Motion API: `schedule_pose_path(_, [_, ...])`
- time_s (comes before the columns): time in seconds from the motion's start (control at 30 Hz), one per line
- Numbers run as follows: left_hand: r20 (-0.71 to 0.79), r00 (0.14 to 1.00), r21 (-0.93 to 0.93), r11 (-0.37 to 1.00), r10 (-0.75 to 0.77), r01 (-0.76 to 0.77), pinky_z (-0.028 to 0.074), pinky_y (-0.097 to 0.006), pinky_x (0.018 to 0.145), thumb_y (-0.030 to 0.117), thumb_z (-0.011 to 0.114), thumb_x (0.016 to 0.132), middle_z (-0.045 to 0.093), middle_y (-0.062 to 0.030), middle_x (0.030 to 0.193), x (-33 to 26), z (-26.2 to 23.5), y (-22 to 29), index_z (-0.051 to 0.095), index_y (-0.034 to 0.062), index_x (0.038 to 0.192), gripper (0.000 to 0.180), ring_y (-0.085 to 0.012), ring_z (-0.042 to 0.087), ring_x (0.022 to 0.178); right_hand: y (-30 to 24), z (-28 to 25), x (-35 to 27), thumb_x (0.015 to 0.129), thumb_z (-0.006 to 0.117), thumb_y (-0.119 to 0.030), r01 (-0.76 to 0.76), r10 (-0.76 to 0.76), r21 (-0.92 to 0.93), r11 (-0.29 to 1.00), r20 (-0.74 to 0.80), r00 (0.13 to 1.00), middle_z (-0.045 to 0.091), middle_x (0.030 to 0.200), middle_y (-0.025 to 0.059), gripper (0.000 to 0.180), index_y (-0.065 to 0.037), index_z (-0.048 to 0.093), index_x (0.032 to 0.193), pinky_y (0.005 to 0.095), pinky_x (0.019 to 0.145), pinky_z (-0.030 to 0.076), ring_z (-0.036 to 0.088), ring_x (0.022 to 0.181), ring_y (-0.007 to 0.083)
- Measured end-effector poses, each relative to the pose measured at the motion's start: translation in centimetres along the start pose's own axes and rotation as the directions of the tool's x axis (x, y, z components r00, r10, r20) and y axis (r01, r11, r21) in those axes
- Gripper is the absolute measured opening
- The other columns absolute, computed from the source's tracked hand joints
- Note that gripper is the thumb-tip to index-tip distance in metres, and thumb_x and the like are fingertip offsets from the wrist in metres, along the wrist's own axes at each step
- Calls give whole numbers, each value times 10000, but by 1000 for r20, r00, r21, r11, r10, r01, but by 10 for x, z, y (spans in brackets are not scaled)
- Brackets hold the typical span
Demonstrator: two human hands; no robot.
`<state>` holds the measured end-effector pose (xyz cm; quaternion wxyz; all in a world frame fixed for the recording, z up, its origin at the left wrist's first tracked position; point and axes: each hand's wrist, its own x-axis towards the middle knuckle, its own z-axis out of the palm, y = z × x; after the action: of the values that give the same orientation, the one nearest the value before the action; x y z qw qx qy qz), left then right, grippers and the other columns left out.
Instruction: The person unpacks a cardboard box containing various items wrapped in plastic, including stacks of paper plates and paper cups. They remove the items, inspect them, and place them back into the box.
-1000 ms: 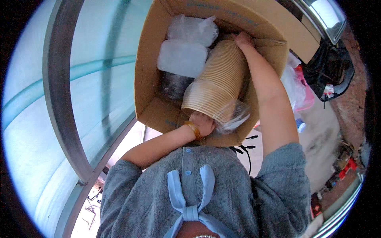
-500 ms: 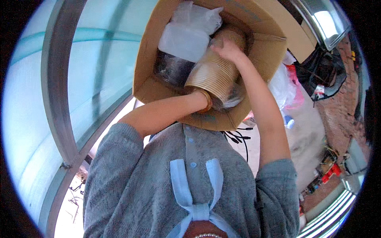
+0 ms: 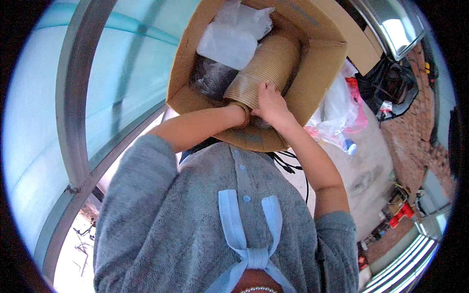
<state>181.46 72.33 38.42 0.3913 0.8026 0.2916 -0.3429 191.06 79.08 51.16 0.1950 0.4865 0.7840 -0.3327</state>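
A long nested stack of brown paper bowls, partly in clear plastic wrap, lies slanting inside an open cardboard box. My right hand is closed at the stack's near end, fingers bent against its side and thumb at the rim. My left forearm comes in from the left, and a brown band circles its wrist. Past that wrist my left hand goes behind the stack's near end, so its fingers are hidden. White plastic-wrapped packs and a dark plastic-wrapped pack lie left of the stack.
A metal-framed translucent panel stands close on the left. On the right are clear and pink plastic bags, a black bag and a shiny metal-edged object. Black cables hang below the box.
My right hand has moved from the middle of the bowl stack down to its near end, closer to my left wrist. The box appears slightly higher in view.
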Motion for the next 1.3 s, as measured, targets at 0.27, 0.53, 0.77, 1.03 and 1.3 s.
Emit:
schedule_pose_path(0.27, [-309, 807, -529, 796, -503, 293, 517, -449, 713, 314, 522, 801, 653, -202, 863, -108, -42, -12, 646, -5, 894, 355, -369, 635, 806, 6, 25, 18, 498, 864, -122, -73, 73, 2, 997, 23, 997, 450, 1129, 280, 838, 26, 332, 1128, 428, 783, 510, 570, 952, 436])
schedule_pose_path(0.53, [-282, 717, -714, 638, -638, 287, 502, -445, 765, 276, 586, 782, 634, -235, 918, -101, -41, -10, 266, -33, 1313, 692, -388, 630, 852, 50, -46, 100, 760, 562, -587, -130, 126, -5, 992, 257, 958, 459, 1258, 286, 793, 63, 474, 1205, 388, 964, 400, 511, 1102, 382])
schedule_pose_path(0.77, [246, 755, -619, -698, -608, -361, 511, -431, 748, 354, 676, 778, 526, -114, 1146, -86, -27, 19, 358, 55, 1289, 672, -274, 548, 971, 127, -54, 213, 772, 561, -580, -427, 466, 233, 874, -153, 871, 384, 1355, 221, 823, 2, 374, 1323, 416, 1023, 341, 395, 1238, 355])
schedule_pose_path(1.03, [306, 762, -187, -821, -570, -539, 526, -404, 754, 287, 578, 889, 596, -76, 1073, -45, -25, 22, 496, 82, 1173, 360, -218, 578, 939, 143, -20, 241, 707, 494, -729, -402, 400, 33, 915, -211, 892, 180, 1465, 207, 964, -34, 356, 1361, 391, 1111, 181, 195, 1354, 325])
schedule_pose_path(1.3, [298, 781, -298, -831, -549, -470, 541, -380, 683, 263, 582, 884, 597, -81, 949, -51, -15, 18, 506, 45, 1089, 309, -211, 598, 798, 104, -68, 217, 669, 514, -750, -385, 382, -28, 923, -67, 922, 135, 1484, 191, 1026, -40, 319, 1384, 404, 1118, 134, 134, 1376, 319])
